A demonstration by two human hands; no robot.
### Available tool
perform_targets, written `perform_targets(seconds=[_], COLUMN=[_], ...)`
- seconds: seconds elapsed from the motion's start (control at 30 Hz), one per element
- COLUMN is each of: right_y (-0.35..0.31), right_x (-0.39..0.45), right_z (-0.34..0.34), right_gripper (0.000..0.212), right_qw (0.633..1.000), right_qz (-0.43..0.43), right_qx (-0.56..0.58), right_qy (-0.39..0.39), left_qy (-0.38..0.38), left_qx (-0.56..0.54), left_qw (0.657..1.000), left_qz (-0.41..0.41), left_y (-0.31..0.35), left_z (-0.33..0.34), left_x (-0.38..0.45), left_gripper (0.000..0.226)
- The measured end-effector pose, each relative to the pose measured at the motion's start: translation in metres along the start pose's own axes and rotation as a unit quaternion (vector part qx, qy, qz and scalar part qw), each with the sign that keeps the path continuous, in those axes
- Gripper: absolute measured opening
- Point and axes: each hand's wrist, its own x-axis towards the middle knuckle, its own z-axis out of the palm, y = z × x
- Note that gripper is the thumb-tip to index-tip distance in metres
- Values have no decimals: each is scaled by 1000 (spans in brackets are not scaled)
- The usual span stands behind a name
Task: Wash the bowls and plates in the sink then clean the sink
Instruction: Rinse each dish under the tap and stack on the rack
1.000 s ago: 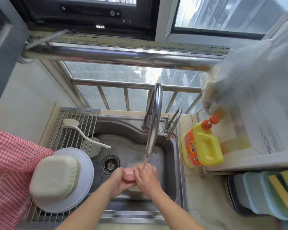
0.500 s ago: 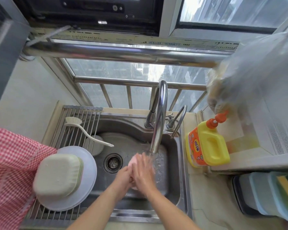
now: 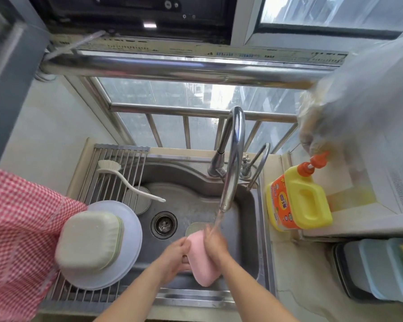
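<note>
Your left hand (image 3: pixel 176 257) and right hand (image 3: pixel 215 246) hold a soft pink sponge (image 3: pixel 201 259) over the shiny steel sink (image 3: pixel 254 228). Water runs from the tall silver tap (image 3: pixel 233 159) onto it. A green square bowl (image 3: pixel 90 241) sits upside down on a white round plate (image 3: pixel 130 228).

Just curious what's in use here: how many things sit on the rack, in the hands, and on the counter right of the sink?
Rack: 3, plate, upturned bowl, brush
Hands: 1, pink cloth
Counter: 1, yellow detergent bottle
Total: 5
</note>
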Motion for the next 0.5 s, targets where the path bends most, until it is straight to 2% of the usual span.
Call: perform_targets(seconds=[0.1,0.2,0.27,0.33,0.4,0.5], right_y=[4,10,14,11,5,-5], right_x=[-8,-18,-23,-33,-44,-43], right_z=[-1,12,25,34,38,35], right_gripper=[49,53,54,55,57,57], right_qw=[999,999,999,996,982,967], right_qz=[28,36,9,-54,-135,-194], right_qx=[-20,-2,-17,-53,-115,-150], right_qy=[10,29,28,37,62,68], left_qy=[71,141,195,232,235,158], left_qx=[-28,-99,-149,-181,-192,-179], left_qw=[997,985,969,956,953,971], left_qz=[-1,-2,-3,1,2,13], left_y=[-5,-5,1,7,12,13], left_z=[0,6,13,19,26,32], left_x=[5,19,24,26,22,17], left_gripper=[27,28,22,18,24,23])
